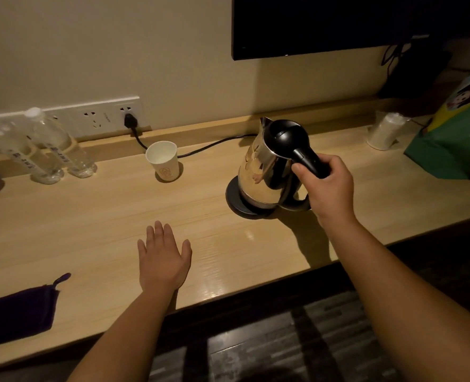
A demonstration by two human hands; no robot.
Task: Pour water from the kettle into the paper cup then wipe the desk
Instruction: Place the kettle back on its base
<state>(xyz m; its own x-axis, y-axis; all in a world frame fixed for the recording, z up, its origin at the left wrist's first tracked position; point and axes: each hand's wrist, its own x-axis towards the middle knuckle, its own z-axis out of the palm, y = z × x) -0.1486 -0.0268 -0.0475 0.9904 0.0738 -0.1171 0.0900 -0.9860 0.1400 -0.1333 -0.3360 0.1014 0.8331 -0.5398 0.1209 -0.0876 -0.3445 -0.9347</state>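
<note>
- Your right hand (328,188) is closed around the black handle of the kettle (269,164), fingers wrapped over the top of the grip and thumb along its near side.
- The kettle is a shiny steel one with a black lid; it leans, spout pointing up and to the left. Its bottom sits over the round black base (235,201), but you cannot tell whether it rests on it or has just cleared it.
- Your left hand (163,257) lies flat and open on the desk (104,216), fingers together and pointing away from you, holding nothing.
- The paper cup (163,161) stands upright on the desk to the left of the kettle and well apart from it, near the back ledge. Its mouth is open; the inside looks pale, and any water level is not clear.
- A black power cord (209,146) runs from the wall socket strip (96,118) behind the cup toward the kettle.
- A dark purple cloth (19,312) lies folded at the desk's near left edge, apart from your left hand.
- Two clear water bottles (43,150) stand at the far left against the ledge.
- At the far right sit a plastic-wrapped cup stack (385,130) lying on its side and a green printed bag (454,133).
- A dark screen (338,23) hangs on the wall above the kettle.
</note>
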